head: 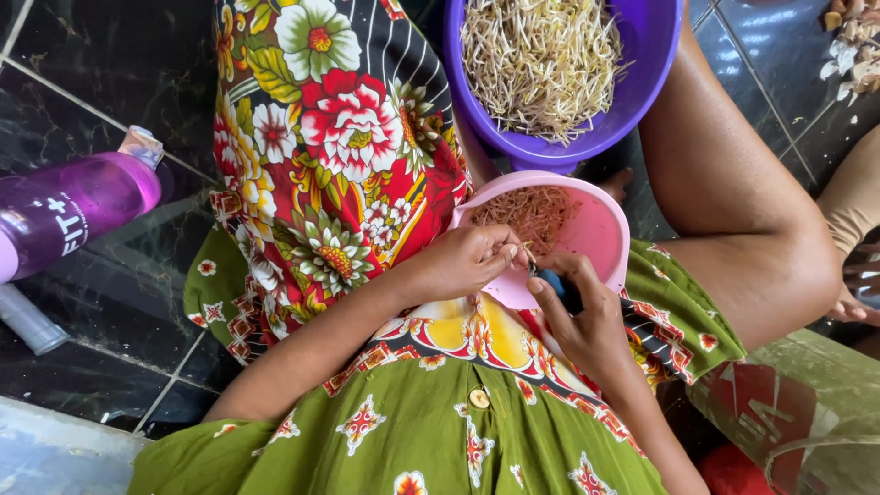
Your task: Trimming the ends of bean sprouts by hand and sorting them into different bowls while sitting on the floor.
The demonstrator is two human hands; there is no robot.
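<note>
My left hand [463,261] pinches a thin pale bean sprout [524,247] over the rim of a pink bowl [600,238] that rests on my lap. My right hand [582,316] grips a small knife with a dark blue handle [561,286], its blade at the sprout. The pink bowl holds a heap of brownish sprout trimmings [529,213]. Just beyond it stands a purple bowl [642,69] full of pale bean sprouts [541,60].
A purple plastic bottle [69,211] lies on the dark tiled floor [110,55] at the left. My bare knee [752,229] rises at the right. Peelings [852,46] lie at the top right, and another person's foot [857,307] shows at the right edge.
</note>
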